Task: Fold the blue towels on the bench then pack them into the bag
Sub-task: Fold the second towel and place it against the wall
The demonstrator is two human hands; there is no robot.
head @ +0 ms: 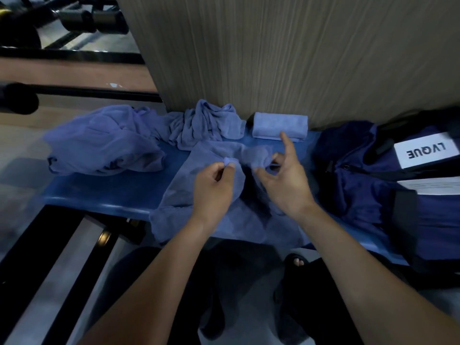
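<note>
Pinching a raised fold of the spread towel (174, 195) was the left hand (211, 188) | right hand (283, 185) gripped its other edge, forefinger extended | towel lay on the tabletop (99, 192), left of the bag (373, 195), 1 folded towel (278, 125) behind it.

Spread blue terry towel (199, 207): you see it rumpled on the bench, front edge overhanging.
Folded blue towel (278, 125): against the wall.
Dark blue fabric bag (361, 185): right end.
</note>
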